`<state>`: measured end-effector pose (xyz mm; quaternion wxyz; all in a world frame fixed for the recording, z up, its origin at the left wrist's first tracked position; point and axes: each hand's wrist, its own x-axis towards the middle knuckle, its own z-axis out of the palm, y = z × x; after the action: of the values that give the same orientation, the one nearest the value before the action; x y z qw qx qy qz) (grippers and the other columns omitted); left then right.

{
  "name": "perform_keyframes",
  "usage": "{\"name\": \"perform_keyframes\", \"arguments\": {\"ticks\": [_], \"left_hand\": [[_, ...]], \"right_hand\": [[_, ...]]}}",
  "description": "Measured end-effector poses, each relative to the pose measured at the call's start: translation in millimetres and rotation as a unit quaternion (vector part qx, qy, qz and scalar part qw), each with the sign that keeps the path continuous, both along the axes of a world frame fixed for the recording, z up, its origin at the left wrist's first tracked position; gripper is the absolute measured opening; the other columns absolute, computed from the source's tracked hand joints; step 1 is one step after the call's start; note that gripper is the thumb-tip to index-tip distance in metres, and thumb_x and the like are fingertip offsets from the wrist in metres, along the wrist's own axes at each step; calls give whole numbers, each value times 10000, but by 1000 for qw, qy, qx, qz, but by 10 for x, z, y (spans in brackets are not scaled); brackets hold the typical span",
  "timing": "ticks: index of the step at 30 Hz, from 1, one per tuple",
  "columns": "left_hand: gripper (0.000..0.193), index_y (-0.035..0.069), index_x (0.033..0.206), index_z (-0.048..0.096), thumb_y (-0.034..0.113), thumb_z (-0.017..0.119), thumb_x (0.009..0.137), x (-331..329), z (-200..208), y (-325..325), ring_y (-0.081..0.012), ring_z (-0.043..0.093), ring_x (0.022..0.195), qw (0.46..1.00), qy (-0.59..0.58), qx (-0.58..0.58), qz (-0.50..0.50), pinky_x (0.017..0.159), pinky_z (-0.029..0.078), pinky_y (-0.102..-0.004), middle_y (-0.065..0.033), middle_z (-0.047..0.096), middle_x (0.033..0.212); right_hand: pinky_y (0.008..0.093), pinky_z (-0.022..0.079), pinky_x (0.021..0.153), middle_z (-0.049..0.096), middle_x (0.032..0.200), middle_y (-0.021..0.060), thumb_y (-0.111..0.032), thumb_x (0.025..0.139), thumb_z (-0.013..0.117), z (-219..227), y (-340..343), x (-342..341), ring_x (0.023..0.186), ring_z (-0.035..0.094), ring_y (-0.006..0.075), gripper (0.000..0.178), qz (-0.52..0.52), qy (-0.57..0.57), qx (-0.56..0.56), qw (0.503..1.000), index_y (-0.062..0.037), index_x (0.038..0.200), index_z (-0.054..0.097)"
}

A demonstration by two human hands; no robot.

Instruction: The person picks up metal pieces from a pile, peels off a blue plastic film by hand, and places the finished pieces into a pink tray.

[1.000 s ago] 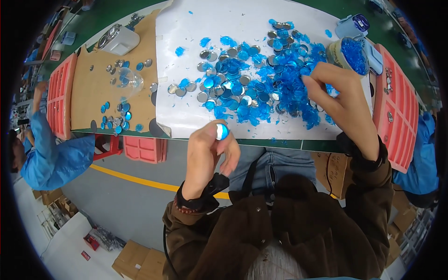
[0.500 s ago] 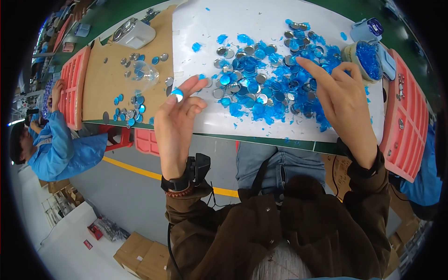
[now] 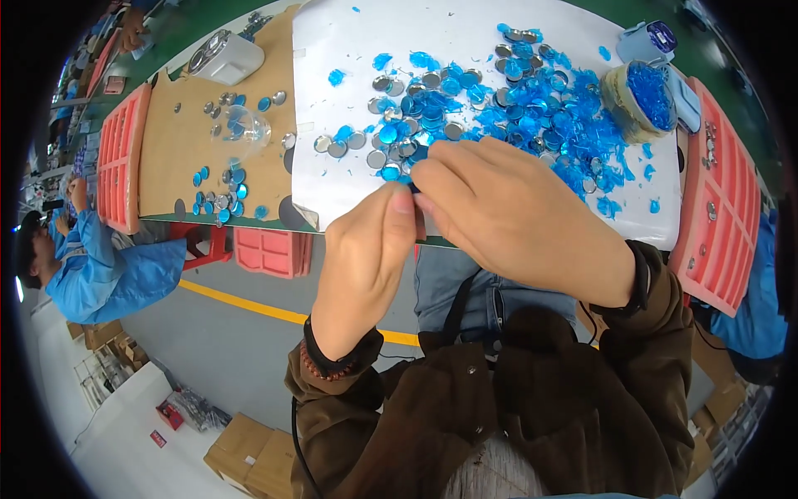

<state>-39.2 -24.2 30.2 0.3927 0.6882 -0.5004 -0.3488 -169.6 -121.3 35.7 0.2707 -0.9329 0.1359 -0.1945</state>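
White sheet [image 3: 357, 41] | discs [image 3: 388, 135] are lying just beyond our meeting left hand [image 3: 363, 249] and right hand [image 3: 519, 212] | grip hiding, we can't tell

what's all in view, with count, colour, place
Table: one, green, centre
White sheet: one, white, on table
Brown sheet: one, brown, left
Discs: many, silver or blue, both sheets
Film scraps: many, blue, white sheet
Cup: one, clear, brown sheet
Bin: one, white, far left
Container: one, blue, far right
Tub: one, yellowish, right
Trays: several, pink, around table
Boxes: several, brown, lower corners
People: at least two, blue-clad, both sides
Left hand, right hand: one each, bare, centre
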Motion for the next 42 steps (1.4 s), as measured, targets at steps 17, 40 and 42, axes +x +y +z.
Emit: {"name": "perform_keyframes", "arguments": {"ticks": [17, 40, 42], "left_hand": [[285, -56, 981, 549, 107, 351, 857, 506, -247, -56, -91, 456, 609, 986, 125, -30, 104, 578, 372, -195, -87, 570, 833], [183, 6, 867, 482, 185, 443, 869, -180, -283, -234, -129, 407, 533, 994, 64, -75, 44, 511, 344, -223, -69, 485, 638], [184, 5, 884, 487, 184, 447, 870, -188, -274, -237, -129, 420, 543, 993, 58, -95, 33, 514, 349, -223, -83, 501, 656]], "right_hand": [[322, 379, 628, 481, 746, 88, -46, 765, 519, -227, -394, -330, 690, 473, 241, 61, -228, 26, -254, 939, -21, 820, 512], [196, 403, 581, 545, 738, 29, -105, 752, 609, -238, -184, -124, 645, 515, 88, 148, -148, -97, 499, 848, 10, 811, 538], [198, 405, 594, 546, 746, 25, -111, 765, 598, -192, -164, -150, 657, 511, 82, 141, -133, -111, 517, 838, 7, 817, 539]]}}
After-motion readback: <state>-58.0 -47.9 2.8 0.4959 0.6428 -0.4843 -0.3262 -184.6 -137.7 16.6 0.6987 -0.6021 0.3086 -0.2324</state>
